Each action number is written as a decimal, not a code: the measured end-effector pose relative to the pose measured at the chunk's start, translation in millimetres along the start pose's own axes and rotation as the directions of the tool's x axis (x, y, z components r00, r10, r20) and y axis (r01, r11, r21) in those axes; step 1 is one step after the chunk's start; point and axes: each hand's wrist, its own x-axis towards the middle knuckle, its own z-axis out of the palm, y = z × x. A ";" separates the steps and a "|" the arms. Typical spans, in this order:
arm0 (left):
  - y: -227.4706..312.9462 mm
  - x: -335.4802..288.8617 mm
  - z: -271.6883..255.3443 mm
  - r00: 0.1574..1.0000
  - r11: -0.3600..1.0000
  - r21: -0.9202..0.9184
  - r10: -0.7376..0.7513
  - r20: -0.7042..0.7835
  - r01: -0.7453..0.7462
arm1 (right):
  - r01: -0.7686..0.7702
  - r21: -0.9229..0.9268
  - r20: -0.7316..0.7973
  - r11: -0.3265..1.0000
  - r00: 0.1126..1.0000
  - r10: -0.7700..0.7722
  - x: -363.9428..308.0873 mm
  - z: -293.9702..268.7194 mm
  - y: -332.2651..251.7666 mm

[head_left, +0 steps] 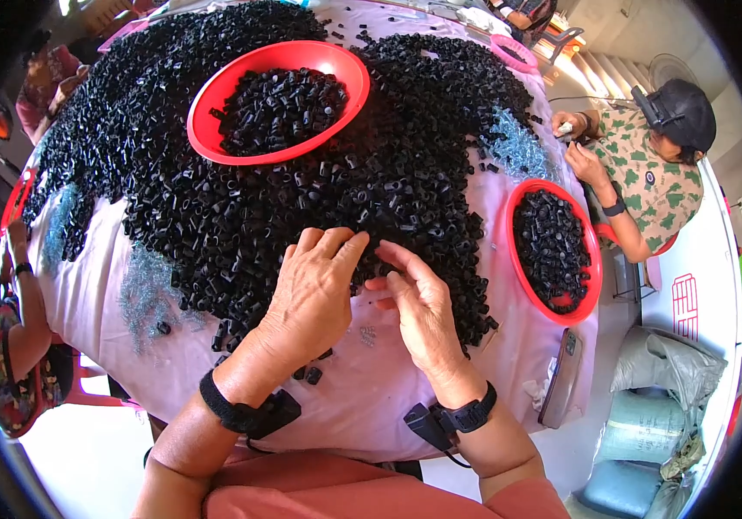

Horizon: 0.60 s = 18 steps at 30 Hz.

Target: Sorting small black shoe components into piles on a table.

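Both my hands are over the near edge of a big heap of small black plastic parts (319,203). My left hand (308,285) has its fingers curled down and its thumb and forefinger drawn together; what lies between them is hidden against the black heap. Close beside it, my right hand (423,316) is turned inward with its fingers bent in a loose pinch. Anything in that pinch is too dark to make out. Just below the hands, a few small clear pieces (368,335) rest on the pale pink tablecloth (362,406), near several loose black parts (306,374).
A red basin (206,130) of black parts sits on the heap; another red basin (591,277) stands at right. Bluish clear pieces lie at left (150,290) and right (518,147). A phone (561,378) is near the right edge. Co-workers sit at both sides, one in camouflage (648,173).
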 end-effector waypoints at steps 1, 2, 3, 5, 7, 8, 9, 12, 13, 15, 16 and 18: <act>-1.3 -0.6 -0.2 1.000 0.999 -0.037 0.010 0.024 -0.009 | -0.013 -0.004 0.023 1.000 1.000 0.013 0.1 -0.7 1.1; -1.4 -1.0 0.3 1.000 0.999 -0.038 0.011 0.024 -0.010 | -0.013 -0.004 0.023 1.000 1.000 0.013 0.1 -0.9 2.3; -1.2 -1.7 0.5 1.000 0.999 -0.053 0.003 -0.004 -0.004 | -0.003 0.003 0.027 1.000 1.000 0.003 -0.1 -0.8 3.2; -1.6 -1.8 1.2 1.000 0.998 -0.069 -0.004 -0.031 0.001 | 0.006 0.010 0.029 1.000 1.000 -0.007 -0.3 -0.1 3.7; -3.1 -0.6 2.3 0.999 0.997 -0.076 0.023 -0.022 -0.024 | 0.021 0.006 0.022 1.000 1.000 -0.021 0.1 1.3 3.3; -2.8 0.0 1.9 0.999 0.997 -0.077 0.023 -0.022 -0.025 | 0.021 0.005 0.022 1.000 1.000 -0.021 1.4 0.9 3.9; -1.4 0.2 1.3 1.000 0.996 -0.087 0.018 -0.014 -0.019 | 0.014 0.015 0.036 1.000 0.999 -0.014 2.9 0.3 5.2; 0.2 1.9 2.9 1.000 0.995 -0.101 0.020 -0.010 -0.021 | 0.006 0.040 0.050 0.999 0.999 -0.008 2.7 0.3 5.3; -0.1 2.5 3.1 1.000 0.994 -0.104 0.026 -0.015 -0.027 | 0.007 0.055 0.050 0.998 0.999 -0.010 2.8 0.8 5.0; -1.1 3.0 2.5 0.999 0.992 -0.120 0.036 -0.005 -0.036 | 0.001 0.054 0.054 0.999 0.999 -0.004 3.2 0.8 5.1; -1.5 3.3 2.5 0.999 0.989 -0.138 0.046 0.005 -0.045 | -0.005 0.051 0.058 0.999 0.998 0.002 3.5 0.5 5.1; -2.0 2.5 4.0 0.999 0.988 -0.144 0.049 0.011 -0.047 | -0.011 0.066 0.055 0.998 0.998 0.007 3.2 1.1 3.3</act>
